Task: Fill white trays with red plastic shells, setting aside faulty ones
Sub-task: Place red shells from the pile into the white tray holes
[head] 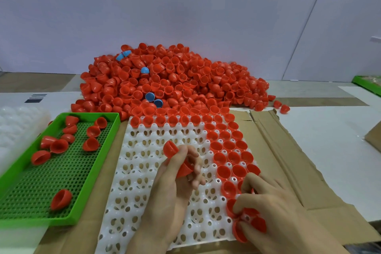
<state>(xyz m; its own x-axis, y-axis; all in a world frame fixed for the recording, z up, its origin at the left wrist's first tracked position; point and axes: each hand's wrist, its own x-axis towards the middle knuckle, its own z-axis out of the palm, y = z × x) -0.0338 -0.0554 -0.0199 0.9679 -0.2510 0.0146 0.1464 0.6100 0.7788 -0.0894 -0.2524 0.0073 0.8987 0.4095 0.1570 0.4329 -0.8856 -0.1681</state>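
the left hand (175,177) hovered over the white tray (140,163), its fingers curled round two red shells (170,148). the right hand (270,208) gripped more shells in its fingers at the tray's near right corner, beside its filled right columns. the loose pile (175,80) lay behind the tray; a green tray (41,187) at left held a few.

Packing workshop; bulk shell heap (169,80); flattened cardboard (278,150)

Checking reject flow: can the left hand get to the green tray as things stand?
Probably yes: the green tray lies open-topped just beside the left hand, nothing between, though that hand holds red shells.
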